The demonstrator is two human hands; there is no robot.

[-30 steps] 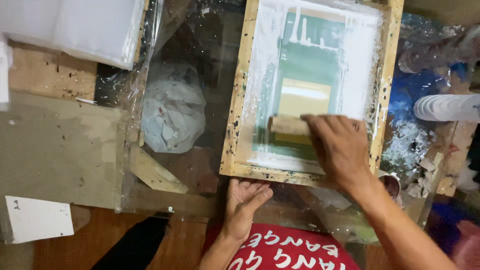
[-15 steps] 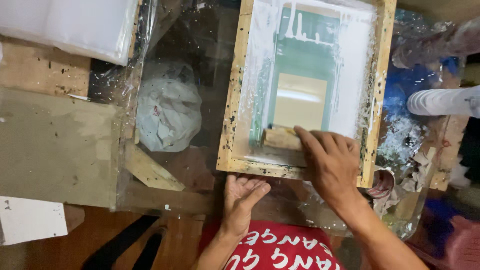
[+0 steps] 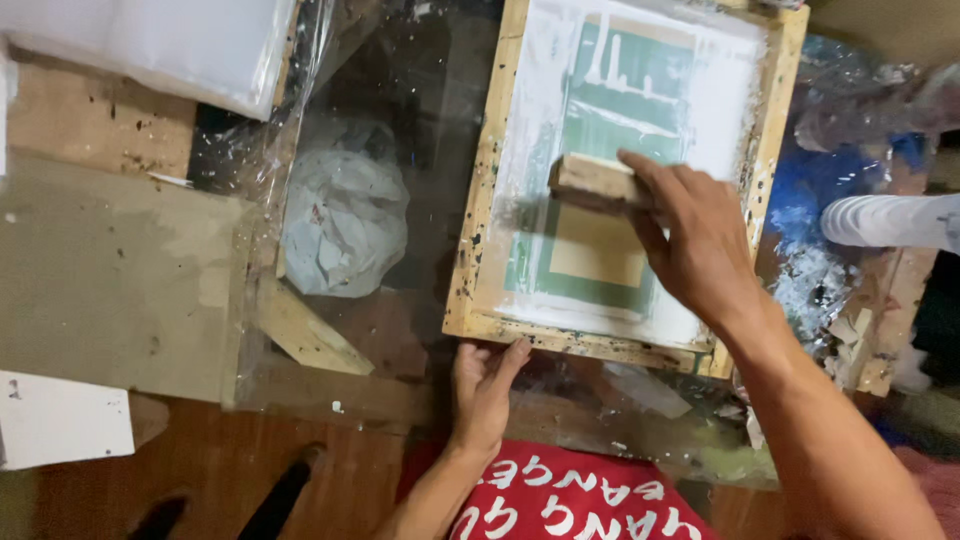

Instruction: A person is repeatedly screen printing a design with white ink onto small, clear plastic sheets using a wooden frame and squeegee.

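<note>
A wooden-handled squeegee [image 3: 592, 182] is lying across the white-and-green mesh of a paint-flecked wooden screen-printing frame [image 3: 470, 250] on the tabletop [image 3: 120, 280]. We are gripping it with our right hand [image 3: 700, 235], fingers closed over the handle, while our open left hand [image 3: 482, 385] is pressing the frame's near edge, apparently steadying it. Bare mesh is lying open above and below the blade.

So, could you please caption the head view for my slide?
Right hand grips a wooden squeegee on a framed screen; left hand touches its near edge.

Plastic-covered worktable [image 3: 400, 60] bears wooden screen frame [image 3: 480, 220], crumpled rag [image 3: 345, 220].
</note>
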